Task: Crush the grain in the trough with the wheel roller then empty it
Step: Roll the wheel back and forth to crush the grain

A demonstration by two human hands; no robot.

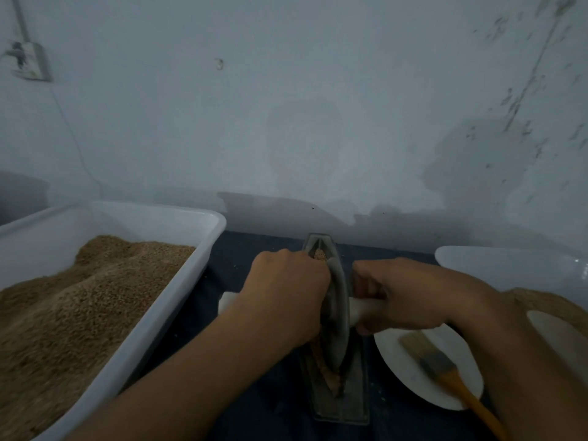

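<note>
L hand (288, 297) + R hand (394, 300) grip white axle handle (361, 308) | grey wheel roller (335, 316) upright in dark narrow trough (342, 405) | tan grain (319, 354) left of wheel

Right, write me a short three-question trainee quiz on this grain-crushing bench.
1. True or false: both hands, the left hand and the right hand, grip the handle of the wheel roller.
2. Where does the paintbrush lie? A) in the tub of grain B) on the white plate C) in the trough
3. Fill in: the wheel stands in the ____.

Key: 1 true; 2 B; 3 trough.
</note>
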